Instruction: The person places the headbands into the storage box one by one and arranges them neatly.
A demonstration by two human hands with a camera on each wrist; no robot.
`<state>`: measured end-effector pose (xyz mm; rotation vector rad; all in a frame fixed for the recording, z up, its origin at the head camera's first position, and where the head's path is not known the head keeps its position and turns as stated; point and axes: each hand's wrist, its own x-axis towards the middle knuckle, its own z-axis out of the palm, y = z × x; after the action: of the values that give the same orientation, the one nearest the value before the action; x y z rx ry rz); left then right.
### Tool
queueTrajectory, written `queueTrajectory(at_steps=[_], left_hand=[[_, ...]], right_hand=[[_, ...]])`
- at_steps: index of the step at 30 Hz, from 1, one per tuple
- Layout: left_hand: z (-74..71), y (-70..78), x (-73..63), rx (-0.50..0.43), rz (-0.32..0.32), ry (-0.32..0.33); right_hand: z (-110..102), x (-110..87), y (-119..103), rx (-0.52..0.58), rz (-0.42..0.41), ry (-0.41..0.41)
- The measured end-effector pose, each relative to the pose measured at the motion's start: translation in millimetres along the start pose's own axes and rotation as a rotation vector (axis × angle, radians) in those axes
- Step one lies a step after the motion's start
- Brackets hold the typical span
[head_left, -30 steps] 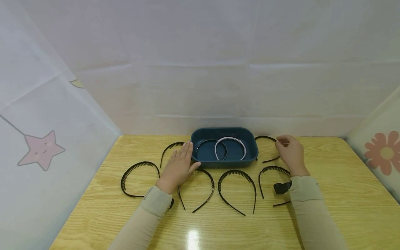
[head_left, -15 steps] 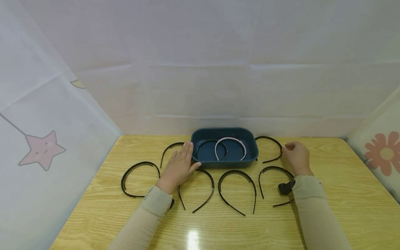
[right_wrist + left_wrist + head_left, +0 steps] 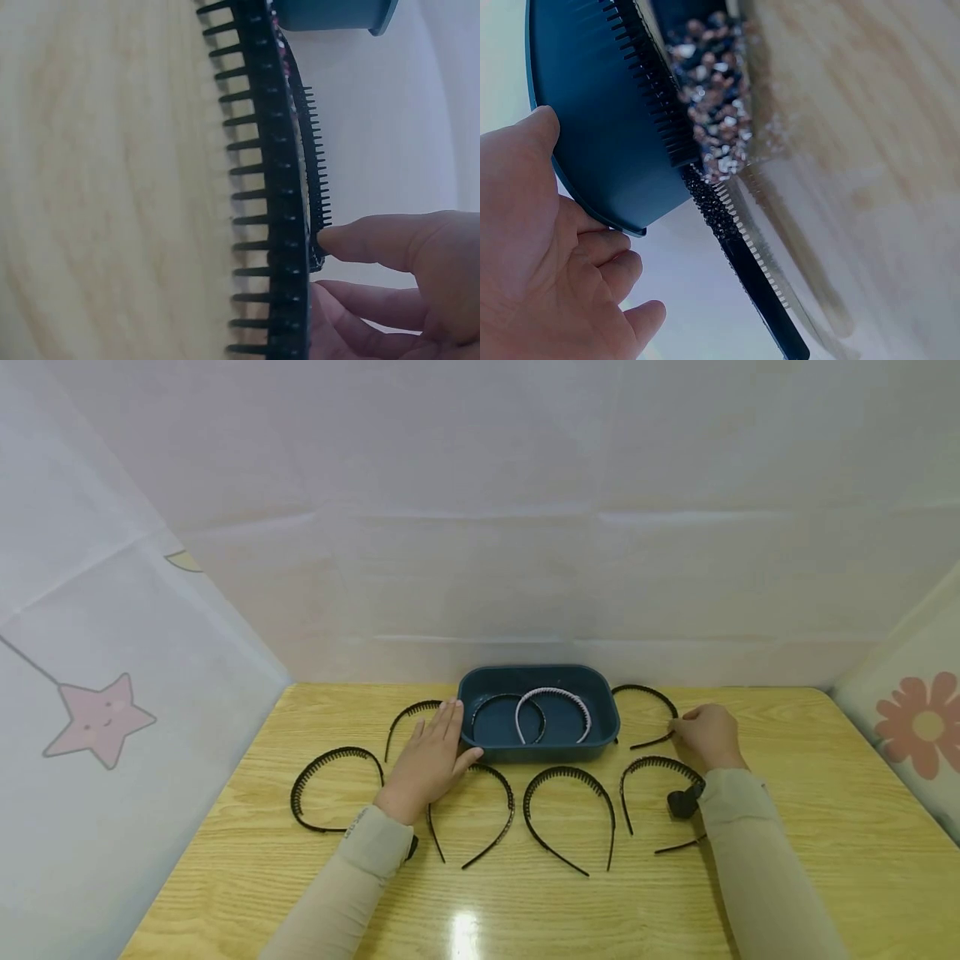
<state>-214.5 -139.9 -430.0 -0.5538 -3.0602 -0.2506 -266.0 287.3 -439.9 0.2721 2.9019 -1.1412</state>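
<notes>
My left hand [image 3: 426, 764] lies against the left end of a dark blue bin [image 3: 540, 749], its straight fingers along the rim and its thumb near the front corner. In the bin lie a pale pink headband [image 3: 553, 691] and a dark thin headband [image 3: 486, 699]. My right hand [image 3: 711, 737] pinches the right side of a black toothed headband [image 3: 643, 688] lying right of the bin. In the right wrist view, the thumb [image 3: 360, 238] touches that headband [image 3: 313, 165], with a finger on its other side. A nearer black headband [image 3: 274, 187] crosses in front.
Black headbands lie in front of the bin: one at left [image 3: 296, 785], a glittery one [image 3: 512, 802], one at centre [image 3: 568, 772] and one at right [image 3: 652, 762], partly under my right arm. Another [image 3: 405, 714] is behind my left hand. White cloth [image 3: 480, 568] backs the table.
My right hand has moved down and slightly right along the far headband, from its upper curve to its right side. My left hand and the bin stay put.
</notes>
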Motion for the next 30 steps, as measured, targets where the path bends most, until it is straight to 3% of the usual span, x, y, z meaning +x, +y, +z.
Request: queueTrajectory(at_steps=[6,16,30], left_hand=[[-0.5,-0.5,-0.5,0.006,0.002,0.002],[0.1,-0.4,-0.5,0.014,-0.001,-0.008],[0.1,0.5,-0.3,0.015,0.002,0.006]], right_hand=[[-0.4,1.3,-6.3,-0.007,0.006,-0.012],[6.1,4.3,-4.9,-0.012,-0.004,0.066],[2.8,-0.7,-5.9,0.106,0.063,0.067]])
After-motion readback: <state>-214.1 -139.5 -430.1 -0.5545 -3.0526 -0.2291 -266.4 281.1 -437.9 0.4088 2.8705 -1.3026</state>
